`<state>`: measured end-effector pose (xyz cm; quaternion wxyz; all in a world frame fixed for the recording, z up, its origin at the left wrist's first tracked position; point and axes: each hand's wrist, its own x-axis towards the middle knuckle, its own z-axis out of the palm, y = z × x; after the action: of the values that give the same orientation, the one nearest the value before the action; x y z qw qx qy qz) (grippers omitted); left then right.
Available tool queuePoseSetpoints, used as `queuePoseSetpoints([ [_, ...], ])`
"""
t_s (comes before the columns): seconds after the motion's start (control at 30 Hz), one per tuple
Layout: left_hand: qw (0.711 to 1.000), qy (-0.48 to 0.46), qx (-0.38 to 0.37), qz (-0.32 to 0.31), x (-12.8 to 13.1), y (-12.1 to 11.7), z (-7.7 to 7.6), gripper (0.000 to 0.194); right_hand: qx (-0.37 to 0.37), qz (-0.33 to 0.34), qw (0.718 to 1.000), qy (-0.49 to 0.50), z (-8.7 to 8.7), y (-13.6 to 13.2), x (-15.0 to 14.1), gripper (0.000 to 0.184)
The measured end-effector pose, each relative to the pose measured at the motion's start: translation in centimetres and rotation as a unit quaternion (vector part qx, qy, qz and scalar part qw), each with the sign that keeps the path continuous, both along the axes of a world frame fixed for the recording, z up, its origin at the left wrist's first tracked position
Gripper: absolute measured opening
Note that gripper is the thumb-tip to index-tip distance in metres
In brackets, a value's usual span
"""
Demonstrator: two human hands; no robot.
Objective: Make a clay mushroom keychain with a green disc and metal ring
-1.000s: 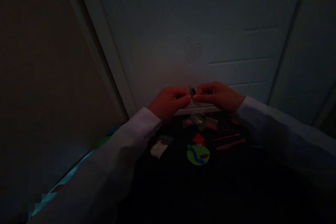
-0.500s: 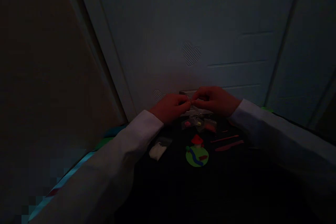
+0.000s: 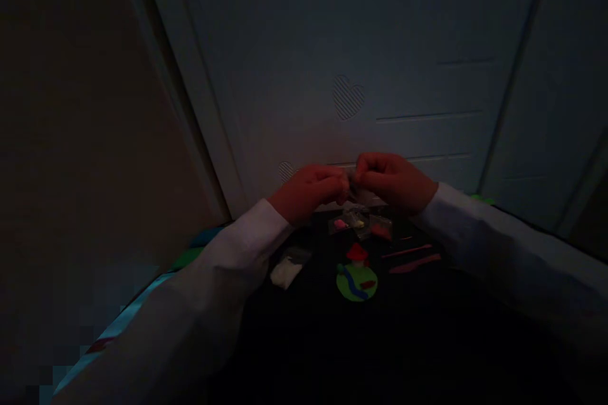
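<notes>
See-through packet (image 3: 352, 185), blurred in the dim light, is held above the far side of a dark surface (image 3: 356, 348), pinched by the grip of the left hand (image 3: 311, 193) and that of the right hand (image 3: 394, 182). Below lie three small bags (image 3: 380, 228), near a red-capped mushroom (image 3: 357, 253) at a green disc's (image 3: 348, 292) edge.

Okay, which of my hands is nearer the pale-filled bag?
Left. In view, your left hand is above and slightly right of the pale-filled bag; your right hand is much farther right.
</notes>
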<state>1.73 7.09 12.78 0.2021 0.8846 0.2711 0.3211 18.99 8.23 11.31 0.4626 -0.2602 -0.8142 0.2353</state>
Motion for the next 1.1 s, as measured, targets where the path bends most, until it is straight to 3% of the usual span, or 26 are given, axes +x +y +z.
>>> queuePoseSetpoints([
  [0.1,0.999,-0.001,0.025,0.041,0.1,0.0,0.1,0.024,0.029,-0.052,0.998,-0.002,0.4,-0.1,0.2,0.019],
  [0.27,0.978,0.039,0.102,0.178,0.0,-0.4,0.7,0.029,0.122,-0.172,0.976,-0.055,0.7,-0.5,-0.1,0.011],
  [0.37,0.964,0.075,0.148,0.206,-0.1,-0.5,0.8,0.027,0.148,-0.214,0.963,-0.075,0.6,-0.3,-0.1,0.008],
  [0.43,0.957,0.075,0.194,0.204,-0.3,-0.3,0.6,0.014,0.137,-0.229,0.960,-0.080,0.6,0.0,0.2,0.008],
  [0.47,0.953,0.071,0.218,0.197,-0.3,-0.1,0.5,0.020,0.125,-0.234,0.961,-0.079,0.7,0.1,0.4,0.009],
  [0.57,0.945,0.061,0.271,0.171,-0.3,0.5,-0.1,0.066,0.082,-0.235,0.966,-0.064,1.1,0.1,0.7,0.014],
  [0.6,0.943,0.057,0.282,0.166,-0.3,0.7,-0.3,0.072,0.070,-0.229,0.969,-0.060,1.2,-0.1,0.7,0.016],
  [0.87,0.930,-0.002,0.326,0.167,0.5,0.7,-1.4,0.061,0.017,-0.201,0.979,-0.033,1.6,-0.8,0.1,0.017],
  [1.1,0.945,-0.042,0.288,0.151,0.4,0.9,-1.5,0.051,-0.012,-0.179,0.983,-0.034,1.7,-0.6,0.3,0.014],
])
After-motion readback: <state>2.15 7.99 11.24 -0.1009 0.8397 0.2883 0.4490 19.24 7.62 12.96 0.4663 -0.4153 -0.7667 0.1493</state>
